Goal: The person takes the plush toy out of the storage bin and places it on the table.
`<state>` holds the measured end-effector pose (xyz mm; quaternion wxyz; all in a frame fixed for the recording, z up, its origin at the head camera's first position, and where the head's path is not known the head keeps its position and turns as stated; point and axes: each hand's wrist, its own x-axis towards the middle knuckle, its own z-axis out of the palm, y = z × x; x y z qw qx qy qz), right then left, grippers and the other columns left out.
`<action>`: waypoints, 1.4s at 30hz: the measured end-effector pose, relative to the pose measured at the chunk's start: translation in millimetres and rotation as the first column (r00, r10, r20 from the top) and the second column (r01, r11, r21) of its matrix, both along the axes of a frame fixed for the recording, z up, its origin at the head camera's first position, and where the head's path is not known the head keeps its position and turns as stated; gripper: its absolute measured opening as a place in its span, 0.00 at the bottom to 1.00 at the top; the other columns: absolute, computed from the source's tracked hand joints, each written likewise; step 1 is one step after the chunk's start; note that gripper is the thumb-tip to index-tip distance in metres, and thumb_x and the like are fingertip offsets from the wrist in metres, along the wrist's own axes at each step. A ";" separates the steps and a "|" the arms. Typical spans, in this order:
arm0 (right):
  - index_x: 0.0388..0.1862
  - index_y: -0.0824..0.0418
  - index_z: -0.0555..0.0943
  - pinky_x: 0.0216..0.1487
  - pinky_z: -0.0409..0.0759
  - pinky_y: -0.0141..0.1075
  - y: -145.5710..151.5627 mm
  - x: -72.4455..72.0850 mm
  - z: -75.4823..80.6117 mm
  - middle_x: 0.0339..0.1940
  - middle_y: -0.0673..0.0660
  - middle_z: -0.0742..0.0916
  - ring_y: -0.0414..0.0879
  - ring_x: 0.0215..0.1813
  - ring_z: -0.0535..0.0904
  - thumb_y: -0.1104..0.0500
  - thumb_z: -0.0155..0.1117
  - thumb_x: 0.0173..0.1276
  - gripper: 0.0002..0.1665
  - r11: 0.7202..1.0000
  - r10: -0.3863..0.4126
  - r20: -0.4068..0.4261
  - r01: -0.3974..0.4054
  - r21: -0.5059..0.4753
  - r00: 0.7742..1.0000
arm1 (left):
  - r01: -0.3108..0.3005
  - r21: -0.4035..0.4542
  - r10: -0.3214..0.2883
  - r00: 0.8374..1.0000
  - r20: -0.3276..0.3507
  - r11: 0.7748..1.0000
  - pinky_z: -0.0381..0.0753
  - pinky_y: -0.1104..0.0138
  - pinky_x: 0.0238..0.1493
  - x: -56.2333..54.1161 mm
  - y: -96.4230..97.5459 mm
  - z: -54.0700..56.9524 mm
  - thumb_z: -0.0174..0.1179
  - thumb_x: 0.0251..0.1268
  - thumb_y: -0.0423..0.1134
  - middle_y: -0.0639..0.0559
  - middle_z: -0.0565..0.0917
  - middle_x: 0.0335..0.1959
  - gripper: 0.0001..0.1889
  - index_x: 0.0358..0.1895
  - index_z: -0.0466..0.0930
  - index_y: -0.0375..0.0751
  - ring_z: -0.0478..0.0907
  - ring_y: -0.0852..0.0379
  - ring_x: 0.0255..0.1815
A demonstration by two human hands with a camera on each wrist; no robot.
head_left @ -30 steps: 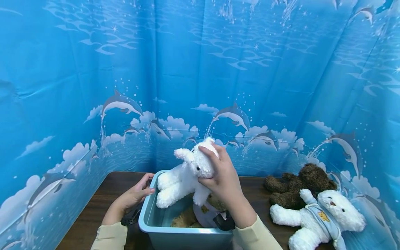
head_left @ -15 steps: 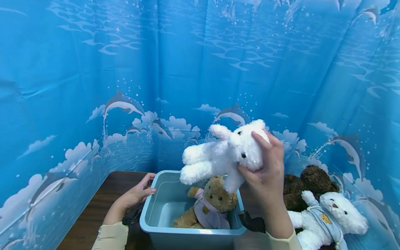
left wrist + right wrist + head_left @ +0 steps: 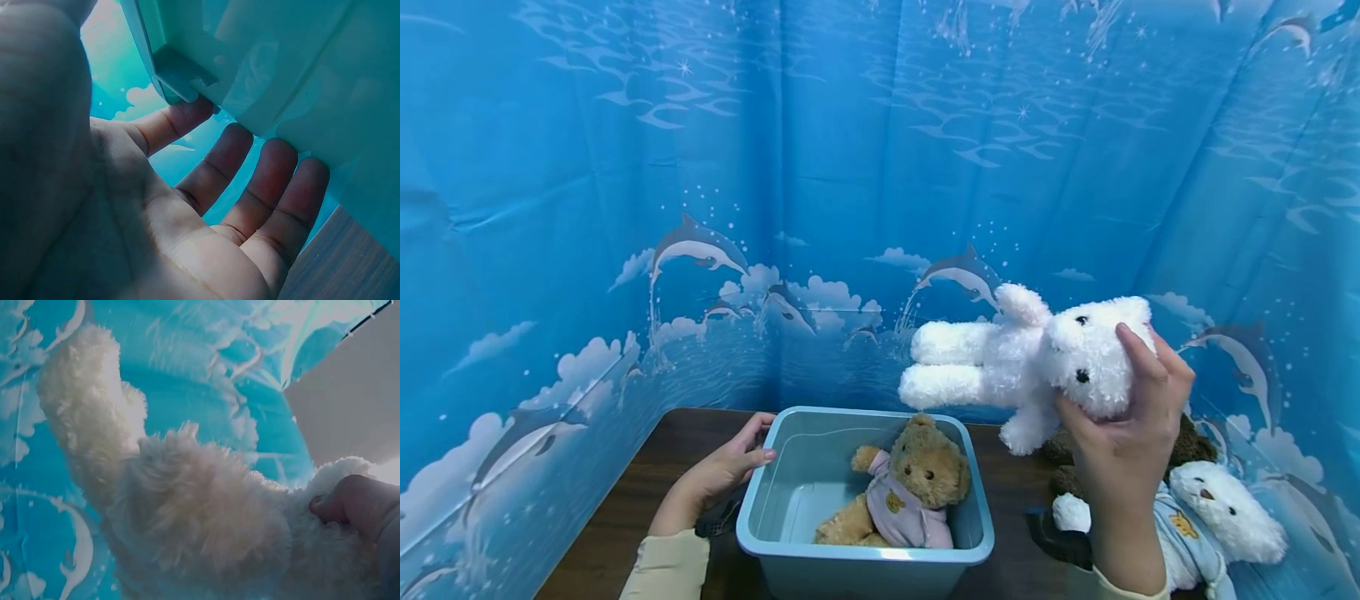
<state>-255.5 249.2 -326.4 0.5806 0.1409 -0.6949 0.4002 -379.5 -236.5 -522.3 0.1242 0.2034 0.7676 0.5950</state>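
My right hand [image 3: 1131, 417] grips a fluffy white stuffed animal [image 3: 1011, 362] by the head, holding it in the air to the right of the tub. It lies sideways, legs pointing left, black eyes facing me. In the right wrist view, white fur [image 3: 187, 519] fills the lower part, with a thumb [image 3: 356, 503] pressed into it. My left hand [image 3: 722, 471] holds the left rim of the light blue plastic tub [image 3: 865, 552], thumb over the edge. Its fingers [image 3: 275, 169] touch the outer wall under the rim. A tan teddy bear [image 3: 898, 512] in a pink shirt lies inside the tub.
A white teddy bear [image 3: 1232, 512] in a blue shirt lies on the right. Behind it is a dark brown stuffed animal [image 3: 1195, 442], partly hidden by my right hand. The dark wooden table [image 3: 625, 500] stands before a blue dolphin curtain [image 3: 850, 167].
My right hand has lifted the white stuffed animal out of the tub and carried it right, uncovering the tan teddy bear. My left hand has stayed on the rim.
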 end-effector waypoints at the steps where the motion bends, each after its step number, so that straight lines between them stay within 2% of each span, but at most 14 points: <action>1: 0.76 0.62 0.78 0.77 0.70 0.31 3.5 -0.2 -1.8 0.79 0.54 0.72 0.47 0.80 0.67 0.75 0.83 0.48 0.52 1.000 -0.010 0.002 0.010 -0.011 1.000 | 0.001 0.000 -0.001 1.000 0.001 1.000 0.85 0.41 0.68 -0.2 0.5 0.2 0.61 0.78 0.53 0.35 0.62 0.76 0.37 0.81 0.53 0.51 0.69 0.37 0.71; 6: 0.75 0.62 0.79 0.77 0.70 0.32 19.1 -3.9 -15.0 0.78 0.47 0.72 0.47 0.79 0.68 0.76 0.83 0.47 0.52 0.996 -0.055 0.017 0.056 -0.065 0.998 | -0.012 0.002 0.012 1.000 0.016 1.000 0.86 0.42 0.67 -2.1 2.1 2.7 0.62 0.78 0.54 0.37 0.64 0.75 0.36 0.80 0.54 0.53 0.70 0.38 0.71; 10: 0.74 0.61 0.80 0.75 0.70 0.31 26.3 -4.4 -28.9 0.77 0.47 0.72 0.46 0.78 0.68 0.77 0.84 0.44 0.53 0.989 -0.097 0.038 0.101 -0.106 0.995 | -0.005 0.008 0.005 1.000 0.011 1.000 0.87 0.42 0.66 -4.3 2.5 5.0 0.61 0.79 0.53 0.35 0.63 0.74 0.36 0.80 0.54 0.52 0.71 0.38 0.70; 13: 0.74 0.61 0.80 0.73 0.69 0.30 30.5 -3.5 -37.0 0.77 0.50 0.72 0.43 0.78 0.68 0.78 0.83 0.44 0.53 0.983 -0.128 0.056 0.134 -0.127 0.990 | 0.014 0.009 -0.014 1.000 0.006 1.000 0.88 0.42 0.64 -5.8 2.6 5.5 0.60 0.80 0.52 0.34 0.63 0.73 0.35 0.80 0.53 0.50 0.72 0.37 0.69; 16: 0.74 0.59 0.80 0.73 0.66 0.30 35.1 -3.0 -43.1 0.78 0.57 0.73 0.41 0.78 0.67 0.78 0.82 0.45 0.53 0.975 -0.169 0.079 0.178 -0.135 0.982 | 0.024 0.016 -0.024 1.000 0.000 1.000 0.88 0.42 0.64 -7.0 2.7 5.1 0.60 0.80 0.52 0.33 0.64 0.73 0.35 0.80 0.54 0.49 0.71 0.38 0.69; 19: 0.74 0.58 0.80 0.74 0.65 0.30 42.0 -4.3 -52.3 0.79 0.65 0.73 0.46 0.80 0.67 0.77 0.82 0.46 0.52 0.967 -0.211 0.099 0.222 -0.128 0.973 | 0.028 0.015 -0.028 1.000 -0.001 0.999 0.88 0.43 0.64 -7.3 2.1 4.4 0.60 0.80 0.52 0.33 0.65 0.73 0.35 0.80 0.54 0.49 0.70 0.38 0.69; 21: 0.74 0.57 0.81 0.77 0.66 0.35 48.7 -6.5 -60.5 0.79 0.68 0.72 0.52 0.81 0.67 0.76 0.81 0.47 0.51 0.961 -0.243 0.110 0.254 -0.104 0.964 | 0.028 0.009 -0.028 1.000 -0.003 1.000 0.89 0.43 0.63 -6.8 1.6 4.0 0.61 0.80 0.52 0.33 0.65 0.73 0.35 0.79 0.54 0.49 0.71 0.38 0.69; 24: 0.74 0.56 0.82 0.81 0.69 0.50 60.7 -12.8 -72.1 0.80 0.69 0.73 0.61 0.82 0.67 0.75 0.81 0.48 0.50 0.959 -0.269 0.115 0.277 -0.060 0.956 | 0.025 0.002 -0.025 1.000 -0.003 1.000 0.89 0.43 0.63 -5.7 0.9 4.1 0.61 0.80 0.54 0.34 0.65 0.73 0.36 0.80 0.53 0.49 0.71 0.38 0.69; 26: 0.74 0.55 0.82 0.81 0.70 0.62 68.2 -19.1 -78.0 0.81 0.68 0.72 0.64 0.82 0.67 0.75 0.81 0.48 0.50 0.960 -0.268 0.128 0.276 -0.045 0.955 | 0.020 0.000 -0.020 1.000 -0.005 1.000 0.89 0.43 0.63 -5.6 0.9 4.6 0.62 0.79 0.55 0.34 0.65 0.73 0.37 0.80 0.53 0.49 0.70 0.38 0.69; 28: 0.74 0.53 0.82 0.79 0.70 0.69 74.1 -25.9 -82.6 0.81 0.66 0.72 0.65 0.83 0.67 0.76 0.82 0.49 0.51 0.964 -0.254 0.153 0.262 -0.036 0.955 | 0.016 0.000 -0.016 1.000 -0.008 1.000 0.89 0.42 0.63 -6.1 0.8 5.3 0.62 0.79 0.55 0.34 0.65 0.73 0.37 0.80 0.54 0.50 0.70 0.38 0.70; 30: 0.74 0.52 0.82 0.77 0.70 0.72 78.9 -32.4 -87.2 0.82 0.65 0.72 0.65 0.83 0.67 0.76 0.83 0.49 0.51 0.968 -0.244 0.185 0.252 -0.019 0.952 | 0.016 -0.001 -0.016 1.000 -0.015 1.000 0.88 0.42 0.63 -7.2 0.5 5.6 0.62 0.79 0.56 0.34 0.65 0.73 0.37 0.80 0.54 0.50 0.69 0.38 0.70; 36: 0.77 0.46 0.81 0.73 0.72 0.75 88.4 -51.0 -106.0 0.82 0.66 0.72 0.68 0.81 0.68 0.77 0.84 0.50 0.55 0.968 -0.252 0.291 0.241 0.074 0.923 | 0.027 -0.002 -0.027 1.000 -0.014 1.000 0.89 0.44 0.61 -8.2 -1.4 1.8 0.62 0.80 0.55 0.33 0.65 0.71 0.37 0.79 0.54 0.48 0.70 0.38 0.68; 40: 0.79 0.47 0.78 0.70 0.73 0.77 90.9 -63.9 -124.7 0.80 0.69 0.72 0.71 0.80 0.68 0.79 0.83 0.50 0.57 0.972 -0.236 0.379 0.213 0.103 0.895 | 0.029 -0.006 -0.029 1.000 -0.011 1.000 0.90 0.45 0.61 -6.3 -2.2 0.8 0.62 0.79 0.56 0.32 0.65 0.71 0.38 0.79 0.53 0.47 0.70 0.38 0.68; 42: 0.82 0.48 0.73 0.69 0.73 0.78 91.5 -68.9 -134.4 0.80 0.70 0.71 0.73 0.80 0.68 0.78 0.83 0.52 0.60 0.974 -0.225 0.441 0.202 0.100 0.869 | 0.030 -0.007 -0.030 1.000 -0.009 1.000 0.90 0.45 0.61 -5.2 -2.3 0.6 0.61 0.79 0.56 0.32 0.64 0.72 0.37 0.79 0.53 0.47 0.70 0.38 0.68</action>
